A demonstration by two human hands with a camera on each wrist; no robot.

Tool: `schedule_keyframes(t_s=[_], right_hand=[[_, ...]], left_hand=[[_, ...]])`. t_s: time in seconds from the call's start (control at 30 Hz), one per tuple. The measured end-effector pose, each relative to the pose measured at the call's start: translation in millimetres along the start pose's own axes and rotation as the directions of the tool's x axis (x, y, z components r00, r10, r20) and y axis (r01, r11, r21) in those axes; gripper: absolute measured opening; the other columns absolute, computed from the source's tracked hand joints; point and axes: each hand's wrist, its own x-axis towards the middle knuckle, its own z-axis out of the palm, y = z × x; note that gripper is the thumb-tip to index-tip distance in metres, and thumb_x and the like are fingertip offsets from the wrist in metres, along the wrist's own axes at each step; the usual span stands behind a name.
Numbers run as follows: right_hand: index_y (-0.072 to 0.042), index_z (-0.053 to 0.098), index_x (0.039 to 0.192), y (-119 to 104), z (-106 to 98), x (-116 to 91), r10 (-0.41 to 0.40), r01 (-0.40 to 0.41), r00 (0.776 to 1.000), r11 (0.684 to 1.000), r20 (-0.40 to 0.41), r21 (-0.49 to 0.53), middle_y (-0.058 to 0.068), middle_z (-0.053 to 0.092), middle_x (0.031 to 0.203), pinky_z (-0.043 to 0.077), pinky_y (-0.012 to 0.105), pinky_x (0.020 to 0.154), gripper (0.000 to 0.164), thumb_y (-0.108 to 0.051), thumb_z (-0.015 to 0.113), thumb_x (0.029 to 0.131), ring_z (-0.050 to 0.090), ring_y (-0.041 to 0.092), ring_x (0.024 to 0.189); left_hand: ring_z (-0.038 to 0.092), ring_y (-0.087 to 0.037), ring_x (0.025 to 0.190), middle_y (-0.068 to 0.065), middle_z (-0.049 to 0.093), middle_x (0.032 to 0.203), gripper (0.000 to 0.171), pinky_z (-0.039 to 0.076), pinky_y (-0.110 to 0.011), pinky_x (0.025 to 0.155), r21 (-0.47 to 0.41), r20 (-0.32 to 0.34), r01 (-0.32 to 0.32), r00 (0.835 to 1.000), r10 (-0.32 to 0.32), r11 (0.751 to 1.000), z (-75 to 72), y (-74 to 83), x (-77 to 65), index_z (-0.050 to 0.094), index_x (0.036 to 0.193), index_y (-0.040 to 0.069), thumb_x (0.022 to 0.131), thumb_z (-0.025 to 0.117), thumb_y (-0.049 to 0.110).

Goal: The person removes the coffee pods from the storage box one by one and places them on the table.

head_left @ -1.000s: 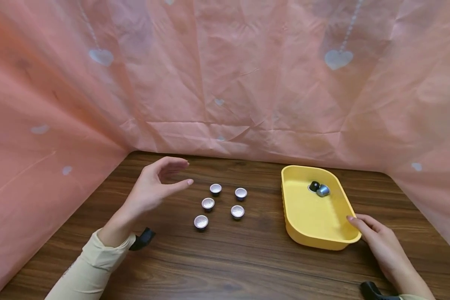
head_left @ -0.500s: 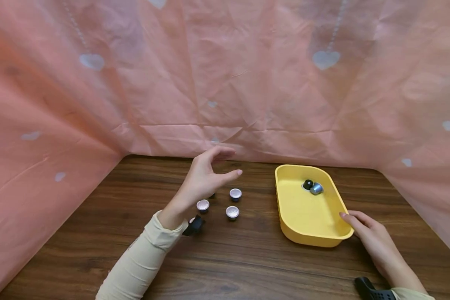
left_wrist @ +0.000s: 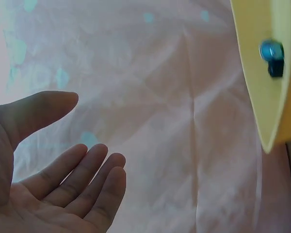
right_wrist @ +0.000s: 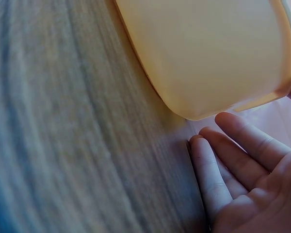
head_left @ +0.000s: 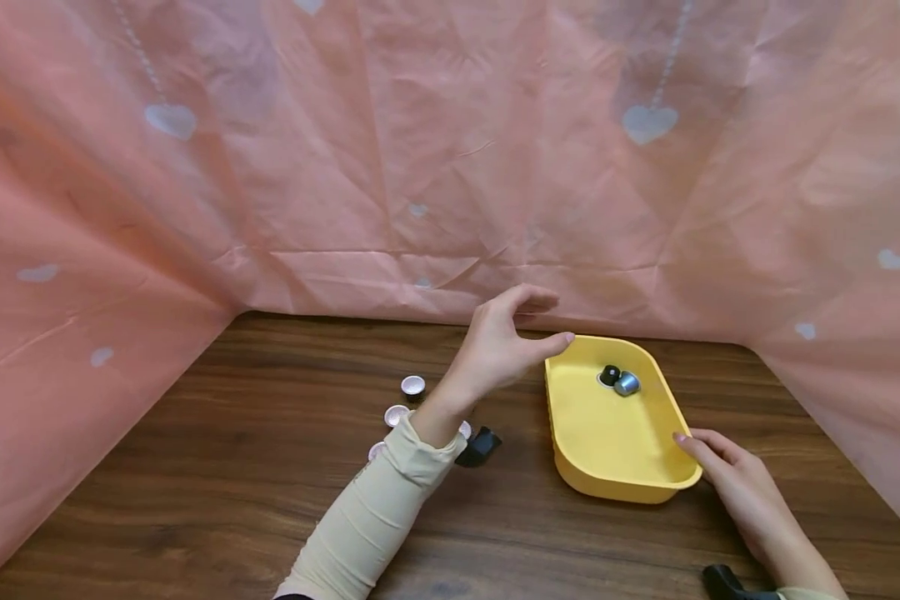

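My left hand (head_left: 497, 346) is raised near the far left corner of a yellow tray (head_left: 617, 490), thumb and fingers spread apart with nothing between them. In the left wrist view its palm and loosely bent fingers (left_wrist: 99, 206) show against the curtain. Inside the tray lie a black coffee capsule (head_left: 610, 374) and a blue-grey coffee capsule (head_left: 627, 384), side by side. My right hand (head_left: 742, 483) holds the tray's near right corner, thumb over the rim and fingers outside. Several coffee capsules (head_left: 413, 386) stand foil side up on the table, partly hidden behind my left forearm.
The dark wooden table (head_left: 217, 467) spreads out below. A pink curtain (head_left: 450, 167) with pale hearts hangs behind it and along the sides. A black wrist mount (head_left: 479, 447) sits at the left sleeve cuff, close above the capsules.
My left hand has swept right, from left of the loose capsules to the tray's far left corner, staying empty. The right hand keeps its hold on the tray. The view has shifted slightly.
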Motion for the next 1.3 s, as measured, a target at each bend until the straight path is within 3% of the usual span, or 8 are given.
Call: schedule_keyframes(t_s=[0.13, 0.27, 0.63, 0.87, 1.13, 1.3], right_hand=[[-0.009, 0.054, 0.155, 1.6, 7.5, -5.7, 0.015, -0.015, 1.000, 1.000, 0.021, 0.016, 0.012, 0.049, 0.160, 0.033, 0.057, 0.119, 0.080, -0.071, 0.054, 0.103, 0.038, 0.028, 0.145], [-0.009, 0.052, 0.157, -1.6, 17.2, -9.4, 0.022, -0.024, 0.999, 0.999, 0.043, 0.026, 0.016, 0.045, 0.165, 0.033, 0.055, 0.120, 0.081, -0.071, 0.053, 0.103, 0.036, 0.030, 0.150], [-0.010, 0.055, 0.156, -14.5, 22.0, -10.1, -0.014, 0.013, 1.000, 1.000, 0.011, 0.011, 0.010, 0.054, 0.158, 0.034, 0.051, 0.120, 0.076, -0.067, 0.055, 0.105, 0.043, 0.016, 0.139], [-0.009, 0.054, 0.156, -17.5, 23.1, -9.3, -0.024, 0.024, 1.000, 1.000, 0.007, 0.016, 0.018, 0.045, 0.166, 0.031, 0.055, 0.123, 0.078, -0.067, 0.054, 0.105, 0.037, 0.028, 0.149], [-0.007, 0.053, 0.156, -15.6, 32.1, -12.3, -0.019, 0.019, 1.000, 0.999, 0.020, 0.031, 0.020, 0.044, 0.166, 0.031, 0.058, 0.123, 0.079, -0.067, 0.054, 0.105, 0.036, 0.033, 0.153], [-0.008, 0.054, 0.156, -21.7, 36.9, -10.4, -0.036, 0.036, 0.999, 0.998, 0.015, 0.045, 0.019, 0.046, 0.165, 0.031, 0.057, 0.123, 0.078, -0.066, 0.056, 0.105, 0.037, 0.031, 0.152]], left_hand=[[0.072, -0.018, 0.123, -0.009, 0.076, 0.131, 0.043, 0.055, -0.024, 0.105, -0.006, 0.022, 0.015, 1.000, -0.015, 1.000, 20.6, -1.2, -2.2, 0.072, 0.129, 0.008, 0.089, 0.087, 0.014], [0.073, -0.019, 0.122, -0.007, 0.077, 0.129, 0.041, 0.056, -0.026, 0.106, 0.013, 0.044, 0.073, 0.996, -0.074, 0.997, 37.0, -4.8, -3.7, 0.073, 0.128, 0.008, 0.090, 0.086, 0.014], [0.074, -0.022, 0.115, -0.010, 0.078, 0.124, 0.036, 0.055, -0.018, 0.092, 0.056, 0.066, 0.154, 0.985, -0.158, 0.986, 66.7, -7.8, 25.2, 0.074, 0.123, 0.007, 0.091, 0.086, 0.019], [0.072, -0.013, 0.103, -0.007, 0.079, 0.117, 0.036, 0.053, -0.017, 0.084, 0.134, 0.050, 0.234, 0.969, -0.242, 0.963, 83.4, -11.4, 38.3, 0.075, 0.121, 0.009, 0.091, 0.087, 0.025], [0.066, -0.010, 0.102, -0.001, 0.077, 0.113, 0.041, 0.054, -0.021, 0.083, 0.196, 0.042, 0.344, 0.933, -0.358, 0.918, 105.2, -19.0, 39.8, 0.077, 0.118, 0.011, 0.091, 0.087, 0.040], [0.064, -0.012, 0.099, -0.001, 0.075, 0.109, 0.037, 0.052, -0.020, 0.082, 0.278, 0.014, 0.333, 0.936, -0.351, 0.901, 107.2, -25.5, 45.4, 0.077, 0.115, 0.009, 0.093, 0.085, 0.038]])
